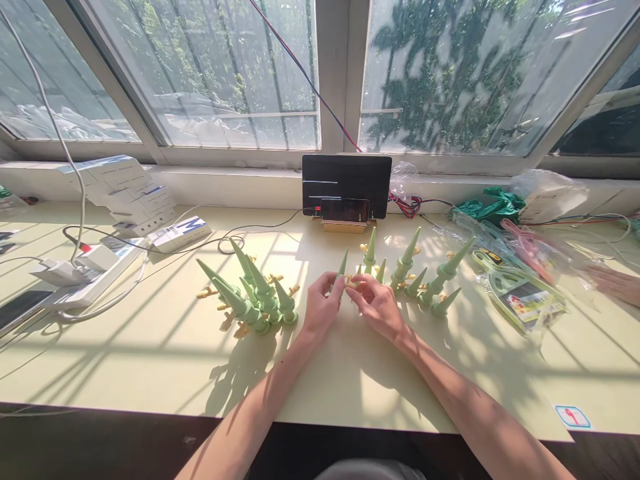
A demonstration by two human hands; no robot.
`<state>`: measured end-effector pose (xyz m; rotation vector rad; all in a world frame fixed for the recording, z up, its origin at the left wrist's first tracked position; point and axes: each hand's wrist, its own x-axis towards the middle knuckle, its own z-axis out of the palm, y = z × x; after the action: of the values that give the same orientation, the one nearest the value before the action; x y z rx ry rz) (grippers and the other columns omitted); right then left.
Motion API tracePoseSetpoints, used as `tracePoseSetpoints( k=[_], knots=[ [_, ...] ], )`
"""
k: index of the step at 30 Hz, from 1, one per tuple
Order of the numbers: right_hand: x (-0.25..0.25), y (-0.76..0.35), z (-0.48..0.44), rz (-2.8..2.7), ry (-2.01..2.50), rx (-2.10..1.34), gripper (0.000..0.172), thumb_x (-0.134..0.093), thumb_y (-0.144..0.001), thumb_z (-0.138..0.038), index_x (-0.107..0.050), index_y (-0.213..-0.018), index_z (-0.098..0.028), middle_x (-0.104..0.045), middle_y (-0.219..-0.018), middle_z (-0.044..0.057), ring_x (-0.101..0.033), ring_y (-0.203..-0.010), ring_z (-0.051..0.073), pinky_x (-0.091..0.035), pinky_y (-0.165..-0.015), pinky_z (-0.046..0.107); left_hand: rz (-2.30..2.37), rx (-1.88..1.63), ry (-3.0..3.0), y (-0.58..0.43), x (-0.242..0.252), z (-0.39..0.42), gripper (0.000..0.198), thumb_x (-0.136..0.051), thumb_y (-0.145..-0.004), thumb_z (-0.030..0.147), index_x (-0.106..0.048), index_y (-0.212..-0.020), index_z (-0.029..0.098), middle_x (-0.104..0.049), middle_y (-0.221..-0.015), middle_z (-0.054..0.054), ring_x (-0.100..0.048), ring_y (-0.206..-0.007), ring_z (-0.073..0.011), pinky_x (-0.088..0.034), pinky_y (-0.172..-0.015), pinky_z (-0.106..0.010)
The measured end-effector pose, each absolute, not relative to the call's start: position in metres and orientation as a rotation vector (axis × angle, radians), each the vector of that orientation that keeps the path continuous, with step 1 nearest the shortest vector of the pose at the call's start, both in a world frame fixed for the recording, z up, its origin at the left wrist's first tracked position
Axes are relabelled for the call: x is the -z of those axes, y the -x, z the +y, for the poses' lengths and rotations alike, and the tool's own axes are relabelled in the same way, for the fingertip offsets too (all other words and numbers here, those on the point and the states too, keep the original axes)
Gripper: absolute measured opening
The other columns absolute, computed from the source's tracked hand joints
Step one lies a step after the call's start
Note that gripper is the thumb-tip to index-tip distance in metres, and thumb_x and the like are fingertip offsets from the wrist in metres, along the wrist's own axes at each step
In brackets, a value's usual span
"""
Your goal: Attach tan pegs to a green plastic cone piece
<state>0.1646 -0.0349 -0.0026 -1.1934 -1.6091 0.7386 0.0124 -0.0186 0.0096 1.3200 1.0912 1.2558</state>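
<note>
Near the middle of the table, my left hand (323, 301) is closed around a green cone piece (343, 262), its pointed tip sticking up above the fingers. Close beside it, my right hand (375, 301) pinches a small yellow piece (349, 283) against the cone's side; the fingers partly hide it. A cluster of green cone pieces (265, 293) with yellow parts stands to the left of my hands. More green cones (404, 260) stand to the right and behind my right hand, some tall and some short.
A black tablet (347, 180) and a phone (345, 209) stand at the back. White boxes (180, 233), cables and a power strip (97, 277) lie left. Plastic-wrapped green items (525, 297) lie right, near another person's hand (617, 283) at the edge.
</note>
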Motion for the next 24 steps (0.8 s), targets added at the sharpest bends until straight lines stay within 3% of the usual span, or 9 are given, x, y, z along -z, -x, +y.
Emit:
tracePoseSetpoints(
  k=[6,16,21,24],
  knots=[
    [0.0057,-0.1642,-0.0345,-1.621,1.163,-0.749,0.025,-0.057,-0.099,-0.044,-0.064,-0.104,-0.02,-0.066,-0.068,0.0,-0.056,-0.051,0.015,-0.047,-0.056,0.028,1.096,-1.26,-1.321,-0.0132,-0.0087,-0.0183,0.035,-0.068,-0.089,0.054,-0.068,-0.088,0.019,-0.065,-0.081,-0.002,-0.046,-0.054,-0.0093,-0.039,-0.048,-0.025],
    [0.0018,-0.1652,-0.0358,-1.648,1.256,-0.753,0.039,-0.048,-0.104,-0.049,-0.063,-0.081,-0.022,-0.061,-0.06,-0.001,-0.056,-0.052,0.015,-0.046,-0.059,0.028,1.089,-1.242,-1.339,-0.0128,-0.0081,-0.0184,0.034,-0.068,-0.09,0.052,-0.068,-0.089,0.019,-0.062,-0.081,-0.001,-0.046,-0.055,-0.009,-0.039,-0.049,-0.025],
    [0.0022,-0.1654,-0.0358,-1.617,1.246,-0.744,0.032,-0.058,-0.1,-0.05,-0.067,-0.106,-0.02,-0.063,-0.06,-0.003,-0.057,-0.05,0.015,-0.049,-0.06,0.029,1.097,-1.253,-1.311,-0.0123,-0.0075,-0.0184,0.034,-0.068,-0.091,0.053,-0.067,-0.089,0.019,-0.064,-0.081,-0.001,-0.045,-0.053,-0.0083,-0.039,-0.048,-0.025],
    [0.0034,-0.1658,-0.0355,-1.63,1.208,-0.743,0.03,-0.06,-0.098,-0.047,-0.066,-0.11,-0.02,-0.064,-0.062,-0.003,-0.057,-0.05,0.015,-0.05,-0.059,0.029,1.1,-1.251,-1.31,-0.0118,-0.0064,-0.0177,0.034,-0.068,-0.092,0.053,-0.068,-0.089,0.019,-0.064,-0.082,-0.001,-0.045,-0.052,-0.0078,-0.038,-0.048,-0.025]
  ],
)
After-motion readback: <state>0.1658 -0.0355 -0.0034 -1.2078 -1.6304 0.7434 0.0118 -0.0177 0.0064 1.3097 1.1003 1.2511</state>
